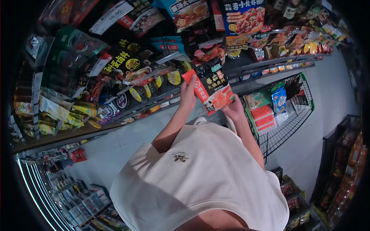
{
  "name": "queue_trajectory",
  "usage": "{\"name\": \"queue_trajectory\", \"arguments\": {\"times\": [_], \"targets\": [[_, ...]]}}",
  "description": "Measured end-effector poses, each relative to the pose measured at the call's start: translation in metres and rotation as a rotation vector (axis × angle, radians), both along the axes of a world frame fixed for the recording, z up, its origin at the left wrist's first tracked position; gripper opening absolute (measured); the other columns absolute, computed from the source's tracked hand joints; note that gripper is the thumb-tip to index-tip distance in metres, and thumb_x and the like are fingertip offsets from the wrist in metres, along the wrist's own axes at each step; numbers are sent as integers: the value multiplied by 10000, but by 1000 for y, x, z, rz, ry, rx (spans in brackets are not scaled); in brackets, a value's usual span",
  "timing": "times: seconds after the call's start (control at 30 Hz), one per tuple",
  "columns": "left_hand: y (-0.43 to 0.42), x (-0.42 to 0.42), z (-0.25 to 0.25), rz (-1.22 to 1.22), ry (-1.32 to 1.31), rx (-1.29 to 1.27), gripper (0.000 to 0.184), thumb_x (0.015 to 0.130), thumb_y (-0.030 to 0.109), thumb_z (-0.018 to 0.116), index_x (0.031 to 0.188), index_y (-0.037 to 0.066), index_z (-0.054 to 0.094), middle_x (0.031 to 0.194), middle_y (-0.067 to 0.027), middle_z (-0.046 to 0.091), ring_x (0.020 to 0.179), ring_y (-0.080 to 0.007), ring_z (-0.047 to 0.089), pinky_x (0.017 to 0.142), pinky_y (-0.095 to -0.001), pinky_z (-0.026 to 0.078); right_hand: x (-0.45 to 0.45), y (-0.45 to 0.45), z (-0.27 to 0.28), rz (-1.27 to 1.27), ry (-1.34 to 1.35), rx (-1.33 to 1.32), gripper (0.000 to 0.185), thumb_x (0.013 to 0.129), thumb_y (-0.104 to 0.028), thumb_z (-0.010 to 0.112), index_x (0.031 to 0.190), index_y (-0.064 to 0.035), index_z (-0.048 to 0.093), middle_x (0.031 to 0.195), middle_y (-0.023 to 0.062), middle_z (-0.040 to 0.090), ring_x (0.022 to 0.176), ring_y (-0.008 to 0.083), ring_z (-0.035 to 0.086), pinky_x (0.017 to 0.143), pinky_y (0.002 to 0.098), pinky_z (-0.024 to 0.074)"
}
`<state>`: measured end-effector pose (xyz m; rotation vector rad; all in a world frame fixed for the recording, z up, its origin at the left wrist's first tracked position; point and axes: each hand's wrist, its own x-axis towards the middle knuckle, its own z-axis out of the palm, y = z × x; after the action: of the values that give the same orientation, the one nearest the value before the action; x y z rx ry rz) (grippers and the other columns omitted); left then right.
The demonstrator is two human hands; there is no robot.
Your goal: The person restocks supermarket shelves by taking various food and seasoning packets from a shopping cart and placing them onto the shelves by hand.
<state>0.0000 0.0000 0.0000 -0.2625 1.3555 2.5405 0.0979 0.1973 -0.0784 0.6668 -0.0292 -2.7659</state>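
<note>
Shop aisle (127, 140); shelf (156, 101) left of cart (309, 94). Packet (212, 85) also left of cart, gripped at opposite edges by left hand (188, 92) and right hand (234, 109). Light, even pinch should avoid crumpling.

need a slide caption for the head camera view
Left hand and right hand hold a red-and-black food packet by a stocked shelf, a part-filled wire cart to the right.
</note>
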Motion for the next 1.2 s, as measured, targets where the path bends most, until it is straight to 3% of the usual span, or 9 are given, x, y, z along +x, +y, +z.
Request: {"name": "queue_trajectory", "arguments": {"times": [0.07,0.1,0.17,0.2,0.3,0.47,0.7,0.8,1.2], "targets": [[23,20,-12,22,-49,20,246,1006,296,644,1118,78,633,1011,9,667,911,-76,649,822,-260,516,18,33,-6,50,-94,16,518,985,-289,447,1431,-27,464,1497,139,481,1379,297,459,1182,455,337],[-61,-31,3,50,22,-32,244,1011,284,633,1136,75,624,1037,-7,672,940,-98,660,845,-278,528,-41,-56,-2,68,-57,-39,499,1002,-292,424,1422,-27,470,1492,143,485,1369,300,468,1172,456,351],[-65,-24,-19,95,-13,51,244,1020,259,612,1173,69,606,1088,-39,682,998,-141,682,891,-313,551,-39,-55,-5,126,-134,80,482,1022,-304,396,1414,-35,478,1486,137,489,1360,299,472,1157,458,365],[-59,-14,-11,145,-45,86,252,1007,302,641,1108,71,626,999,8,659,911,-83,650,819,-268,518,-36,-52,-13,171,-115,156,471,1039,-315,368,1406,-43,481,1474,132,495,1347,298,479,1139,460,382],[-79,-13,-19,182,-69,69,254,1005,300,643,1110,70,622,1007,1,660,917,-99,657,833,-280,523,-45,-66,-32,270,-97,257,474,1044,-326,358,1410,-47,470,1472,130,492,1346,294,476,1123,465,397],[-121,-15,-31,277,-123,84,260,992,291,664,1120,66,645,1059,-21,681,961,-113,668,862,-290,529,-50,-79,-42,382,-75,606,490,1024,-318,484,1438,-68,409,1385,171,495,1332,351,473,1089,513,428],[-179,-25,-74,300,-60,-8,315,975,332,685,1129,60,648,1091,-38,695,974,-116,672,866,-285,528,-43,-95,-45,505,102,840,434,1001,-237,547,1393,-75,455,1344,168,563,1251,323,569,1040,482,471],[-201,-37,-92,318,-71,-21,318,980,330,677,1129,50,652,1080,-37,699,957,-121,678,853,-288,533,-44,-100,-35,557,143,877,473,966,-266,580,1386,-77,472,1295,125,601,1166,273,607,995,433,480],[-258,-109,-97,172,94,-157,300,997,330,643,1094,49,689,1006,-13,705,913,-88,655,812,-263,503,-46,-122,-17,637,103,996,464,990,-193,495,1420,-28,443,1329,172,585,1197,299,604,1020,422,475]]}}
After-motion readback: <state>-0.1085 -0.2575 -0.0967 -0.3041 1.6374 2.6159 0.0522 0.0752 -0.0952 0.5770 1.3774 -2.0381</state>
